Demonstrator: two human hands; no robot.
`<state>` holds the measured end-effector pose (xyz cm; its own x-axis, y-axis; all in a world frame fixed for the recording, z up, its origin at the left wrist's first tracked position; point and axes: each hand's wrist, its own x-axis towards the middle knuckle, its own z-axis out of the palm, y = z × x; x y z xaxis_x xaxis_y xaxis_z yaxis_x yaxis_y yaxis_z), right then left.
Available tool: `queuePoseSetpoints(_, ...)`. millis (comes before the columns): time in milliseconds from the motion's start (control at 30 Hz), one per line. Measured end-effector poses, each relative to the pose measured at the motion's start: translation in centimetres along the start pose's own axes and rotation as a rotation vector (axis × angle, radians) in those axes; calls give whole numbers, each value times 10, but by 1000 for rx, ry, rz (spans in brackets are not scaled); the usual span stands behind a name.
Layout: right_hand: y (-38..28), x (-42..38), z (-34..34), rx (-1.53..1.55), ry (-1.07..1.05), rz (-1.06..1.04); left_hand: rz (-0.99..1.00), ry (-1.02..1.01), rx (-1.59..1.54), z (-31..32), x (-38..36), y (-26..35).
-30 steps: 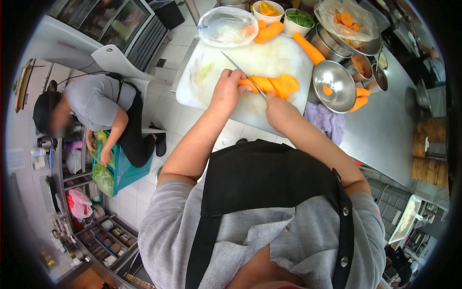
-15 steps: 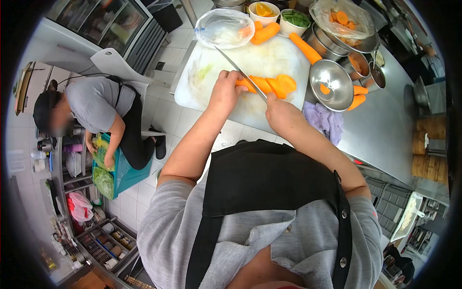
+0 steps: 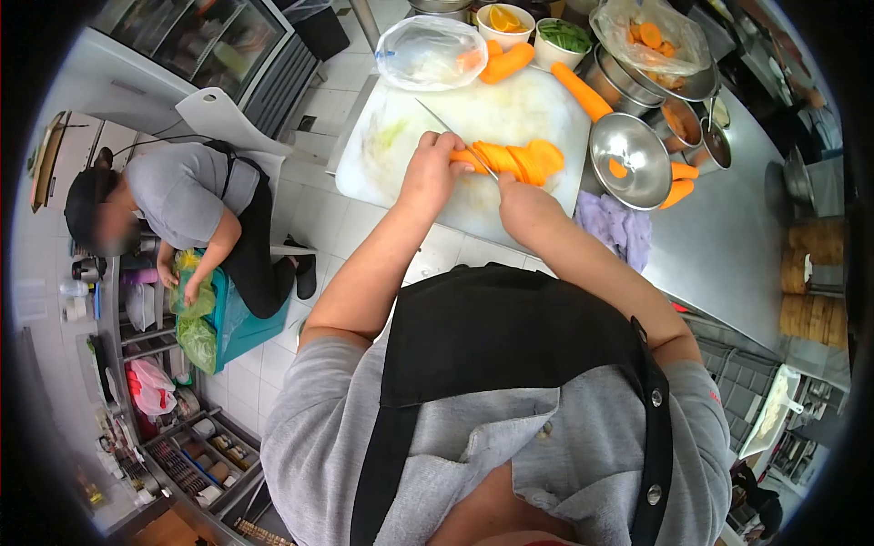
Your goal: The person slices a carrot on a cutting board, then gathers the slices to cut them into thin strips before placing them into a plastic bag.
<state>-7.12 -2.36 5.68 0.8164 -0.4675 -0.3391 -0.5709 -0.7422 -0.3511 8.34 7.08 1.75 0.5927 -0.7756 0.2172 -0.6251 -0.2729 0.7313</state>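
A peeled carrot (image 3: 464, 158) lies on the white cutting board (image 3: 382, 168), its right part cut into overlapping slices (image 3: 537, 161). My left hand (image 3: 431, 170) is closed around the carrot's uncut left end. In my right hand (image 3: 528, 211) is the handle of a knife (image 3: 440, 119), mostly hidden by the fingers. The blade slants up and left across the carrot, just right of my left fingertips, with its tip above the board.
A plastic bag (image 3: 431, 55), whole carrots (image 3: 506, 64) and a bowl of green vegetables (image 3: 564, 36) stand behind the board. Right of it are a metal bowl (image 3: 628, 162) and a purple cloth (image 3: 614, 227). At left, a seated person (image 3: 191, 196) handles bagged greens (image 3: 194, 291).
The knife blade has come down lower and further left into the carrot, with my right hand following slightly. The slices have spread a little. The seated person's hands have shifted on the bag.
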Motion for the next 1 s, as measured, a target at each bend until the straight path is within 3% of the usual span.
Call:
queuePoseSetpoints(767,-4,-20,-18,29,18,-20,-16,2,-32,3,2,-10)
queuePoseSetpoints(1000,2,4,4,-1,45,-36,-23,13,-29,3,1,-10)
